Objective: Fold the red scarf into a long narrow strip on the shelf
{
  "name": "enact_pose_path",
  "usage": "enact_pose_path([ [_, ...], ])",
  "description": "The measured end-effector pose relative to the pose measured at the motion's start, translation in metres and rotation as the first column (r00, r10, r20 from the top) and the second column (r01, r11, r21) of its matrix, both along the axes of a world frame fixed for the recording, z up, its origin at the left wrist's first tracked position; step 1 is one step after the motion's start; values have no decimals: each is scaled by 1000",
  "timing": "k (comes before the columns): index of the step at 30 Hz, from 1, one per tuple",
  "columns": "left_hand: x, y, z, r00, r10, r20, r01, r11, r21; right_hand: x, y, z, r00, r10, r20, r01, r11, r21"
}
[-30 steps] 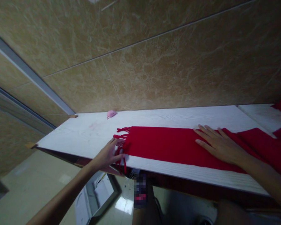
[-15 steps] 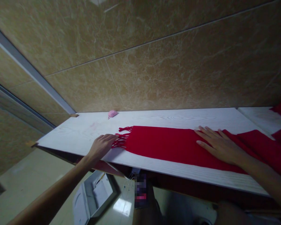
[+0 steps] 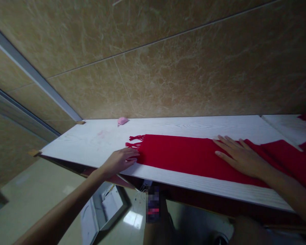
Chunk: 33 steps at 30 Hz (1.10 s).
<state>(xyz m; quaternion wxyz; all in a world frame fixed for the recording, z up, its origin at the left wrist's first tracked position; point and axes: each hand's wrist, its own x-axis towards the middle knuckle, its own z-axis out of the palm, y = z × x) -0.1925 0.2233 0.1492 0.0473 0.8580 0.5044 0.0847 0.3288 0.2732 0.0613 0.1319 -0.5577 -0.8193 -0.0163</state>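
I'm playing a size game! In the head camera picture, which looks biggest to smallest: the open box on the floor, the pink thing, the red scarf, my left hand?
1. Red scarf
2. Open box, partly cut off
3. Left hand
4. Pink thing

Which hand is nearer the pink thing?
Left: the left hand is at the red fringe, in front of the pink thing; the right hand lies well off to its right.

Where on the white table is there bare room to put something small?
The white table is bare left of the pink object and left hand. A narrower strip is free between red scarf and wall, right of that object. Rumpled scarf crowds the right.
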Motion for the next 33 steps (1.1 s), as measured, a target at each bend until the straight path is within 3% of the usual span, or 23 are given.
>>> enact_pose_path([
  [4,-12,7,-2,1000,0,9,1,997,-78,-8,-8,15,999,-25,26,27,998,-53],
  [8,-29,17,-14,998,50,33,-50,999,-11,-13,-12,25,999,-26,44,29,997,-75],
  [12,-28,18,-21,997,77,23,-78,995,64,-14,-14,28,998,-37,59,43,995,-95],
  [15,-19,13,-15,997,78,17,-79,994,74,-12,-13,26,998,-36,44,40,994,-97],
  [24,-11,22,-15,990,-135,32,126,973,191,-4,-4,10,1000,-10,6,10,999,-47],
  [29,-8,22,-5,986,-134,96,107,965,240,-4,-4,9,1000,-14,11,14,999,-32],
  [33,-8,16,-1,983,-125,136,98,977,188,-3,-3,7,1000,-23,5,23,999,-35],
])
